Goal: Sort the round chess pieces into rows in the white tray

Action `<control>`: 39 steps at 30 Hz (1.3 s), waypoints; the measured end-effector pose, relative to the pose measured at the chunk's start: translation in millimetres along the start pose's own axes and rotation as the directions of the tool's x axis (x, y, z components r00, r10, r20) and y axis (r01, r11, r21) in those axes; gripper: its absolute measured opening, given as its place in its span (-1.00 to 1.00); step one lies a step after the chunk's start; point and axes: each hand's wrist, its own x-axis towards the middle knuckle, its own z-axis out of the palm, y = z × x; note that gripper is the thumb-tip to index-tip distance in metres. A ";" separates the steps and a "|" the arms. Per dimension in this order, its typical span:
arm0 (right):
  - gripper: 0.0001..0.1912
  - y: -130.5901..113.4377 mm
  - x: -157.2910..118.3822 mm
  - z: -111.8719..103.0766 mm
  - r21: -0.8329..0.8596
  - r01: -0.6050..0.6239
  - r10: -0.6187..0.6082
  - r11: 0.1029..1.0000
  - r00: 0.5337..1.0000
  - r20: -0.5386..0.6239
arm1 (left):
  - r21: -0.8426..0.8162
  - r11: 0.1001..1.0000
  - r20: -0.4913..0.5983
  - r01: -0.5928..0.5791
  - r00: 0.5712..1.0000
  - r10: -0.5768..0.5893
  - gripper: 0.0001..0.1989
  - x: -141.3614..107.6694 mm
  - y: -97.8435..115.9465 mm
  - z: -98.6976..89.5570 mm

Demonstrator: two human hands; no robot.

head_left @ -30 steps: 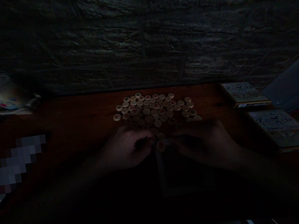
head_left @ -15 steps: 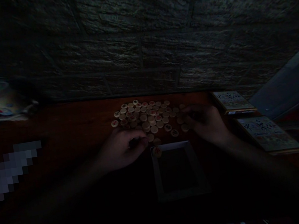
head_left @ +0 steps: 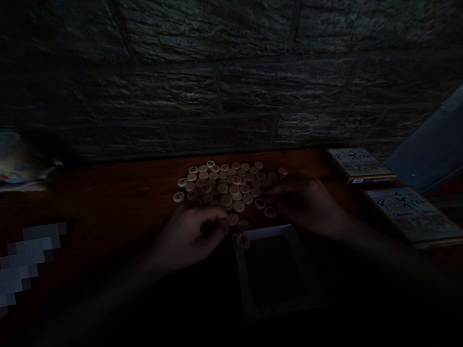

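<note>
A loose heap of Chinese chess pieces (head_left: pixel 234 188), round and pale with red or dark characters, lies on a dark wooden table. At the heap's near left, my left hand (head_left: pixel 190 233) is closed, thumb and forefinger tips together beside a plain piece (head_left: pixel 234 219). Whatever it may hold is hidden. My right hand (head_left: pixel 309 202) reaches in from the right with fingers partly stretched toward the heap's edge; the thumb side is dark. A shallow open box (head_left: pixel 242 283) stands below the heap, and a red-marked piece (head_left: pixel 243 241) sits at its far left corner.
Two flat printed boxes, one farther back (head_left: pixel 360 163) and one nearer (head_left: pixel 416 213), lie at the right. A cup with a straw (head_left: pixel 5 159) stands at the back left. A rough stone wall (head_left: pixel 215 70) rises behind the table (head_left: pixel 119 185). The light is very dim.
My right hand has moved left toward the heap, now covering pieces that lay near its fingers. My left hand stays almost in place. The view has shifted slightly.
</note>
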 end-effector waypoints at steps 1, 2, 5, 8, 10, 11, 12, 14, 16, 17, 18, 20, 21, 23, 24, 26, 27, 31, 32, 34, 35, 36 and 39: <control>-0.84 -1.0 -0.1 1.5 0.005 0.028 -0.028 1.000 1.000 0.014 | 0.005 1.000 -0.002 -0.003 1.000 0.003 -0.80 -0.1 -0.1 0.3; -0.85 -2.3 0.1 2.8 0.017 0.056 -0.057 0.998 0.998 0.027 | 0.008 1.000 -0.005 -0.008 1.000 0.009 -0.80 0.0 0.0 0.6; -0.86 -5.5 1.3 5.3 0.054 0.128 -0.131 0.990 0.990 0.052 | 0.006 1.000 -0.019 -0.022 1.000 0.023 -0.80 0.2 0.7 1.0; -0.85 -5.5 2.0 6.9 0.040 0.159 -0.160 0.987 0.986 0.044 | 0.007 1.000 -0.021 -0.028 0.999 0.028 -0.81 0.2 1.3 1.2; -0.86 -4.9 1.8 7.3 0.033 0.157 -0.158 0.987 0.987 0.037 | 0.000 1.000 -0.017 -0.026 1.000 0.026 -0.81 0.0 1.3 1.2; -0.86 -5.0 1.5 7.2 0.039 0.150 -0.151 0.988 0.988 0.038 | -0.008 1.000 -0.013 -0.023 1.000 0.023 -0.81 -0.1 1.3 1.2; -0.86 -5.6 1.3 6.8 0.047 0.140 -0.142 0.989 0.989 0.047 | -0.017 1.000 -0.012 -0.019 1.000 0.019 -0.80 -0.2 1.3 1.2; -0.85 -7.9 1.0 5.7 0.058 0.116 -0.120 0.992 0.990 0.069 | -0.029 0.999 -0.008 -0.013 1.000 0.012 -0.80 -0.3 1.6 1.3; -0.84 -10.8 1.0 4.8 0.062 0.092 -0.098 0.994 0.991 0.090 | -0.030 0.999 -0.007 -0.013 1.000 0.013 -0.80 -0.2 2.0 1.4; -0.83 -11.9 1.2 4.7 0.063 0.086 -0.092 0.994 0.991 0.099 | -0.029 0.999 -0.007 -0.016 1.000 0.015 -0.81 -0.1 2.2 1.5; -0.82 -12.7 1.6 5.1 0.065 0.081 -0.088 0.995 0.990 0.108 | -0.028 0.999 -0.004 -0.017 1.000 0.017 -0.81 -0.1 2.2 1.6; -0.80 -13.3 2.6 6.9 0.063 0.076 -0.083 0.995 0.989 0.125 | -0.022 1.000 0.005 -0.015 1.000 0.015 -0.81 0.0 1.9 2.1; -0.81 -13.2 3.2 8.1 0.059 0.066 -0.074 0.996 0.988 0.134 | -0.016 1.000 0.006 -0.013 1.000 0.013 -0.82 0.0 1.6 2.3; -0.82 -13.0 4.4 10.4 0.055 0.023 -0.031 0.998 0.988 0.148 | -0.002 1.000 0.007 -0.010 1.000 0.010 -0.82 0.1 0.9 2.9; -0.83 -13.0 4.9 11.2 0.056 -0.002 -0.006 0.998 0.988 0.154 | 0.002 1.000 0.006 -0.009 1.000 0.009 -0.81 0.2 0.7 3.1; -0.85 -13.6 5.6 11.8 0.059 -0.034 0.024 0.998 0.986 0.167 | 0.003 1.000 -0.002 -0.016 1.000 0.016 -0.81 0.5 0.8 3.2; -0.85 -13.9 5.7 11.6 0.059 -0.037 0.027 0.998 0.985 0.173 | 0.001 1.000 -0.006 -0.022 1.000 0.022 -0.81 0.6 1.1 3.1; -0.85 -14.2 4.6 10.3 0.072 -0.038 0.025 0.997 0.985 0.168 | 0.000 0.999 -0.017 -0.046 0.999 0.046 -0.81 0.6 2.3 2.3; -0.84 -13.8 4.1 10.2 0.083 -0.049 0.035 0.995 0.986 0.162 | 0.000 0.999 -0.017 -0.047 0.999 0.047 -0.81 0.5 2.2 2.2; -0.80 -12.8 3.2 10.4 0.099 -0.060 0.044 0.993 0.987 0.155 | -0.001 0.999 -0.019 -0.051 0.999 0.051 -0.81 0.0 1.7 2.1; -0.79 -12.3 2.9 10.7 0.100 -0.059 0.042 0.993 0.986 0.159 | -0.001 0.999 -0.018 -0.053 0.998 0.053 -0.81 -0.1 1.3 2.1; -0.77 -11.9 2.7 11.0 0.098 -0.051 0.034 0.994 0.986 0.164 | 0.001 0.999 -0.014 -0.054 0.998 0.054 -0.81 -0.2 1.1 2.1; -0.78 -11.1 3.3 12.0 0.102 -0.038 0.021 0.994 0.987 0.160 | 0.010 0.999 -0.011 -0.052 0.999 0.052 -0.82 -0.2 1.3 1.9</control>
